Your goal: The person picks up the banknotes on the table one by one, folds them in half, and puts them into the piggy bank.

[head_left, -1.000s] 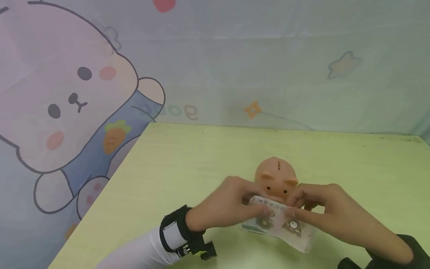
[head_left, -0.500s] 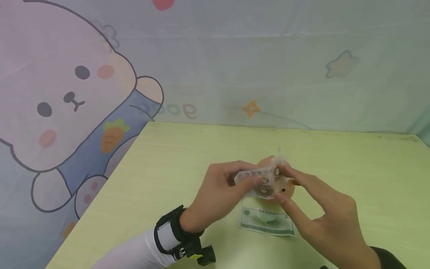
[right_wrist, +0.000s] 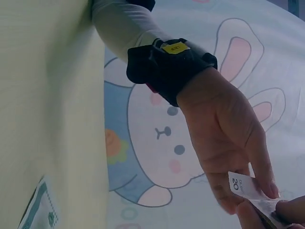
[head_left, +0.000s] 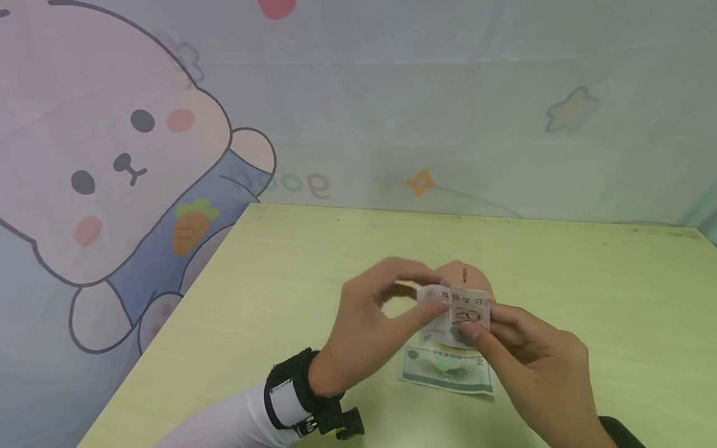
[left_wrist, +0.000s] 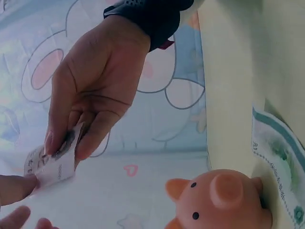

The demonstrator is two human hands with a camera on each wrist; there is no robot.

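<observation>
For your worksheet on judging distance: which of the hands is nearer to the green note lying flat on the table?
Right. The right hand hangs just over the green note's right end, gripping the folded note. The left hand pinches the folded note too, up and left of the green one.

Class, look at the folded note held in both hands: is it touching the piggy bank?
Apart. The left wrist view shows the folded note pinched by the left hand and clear backdrop between it and the piggy bank.
</observation>
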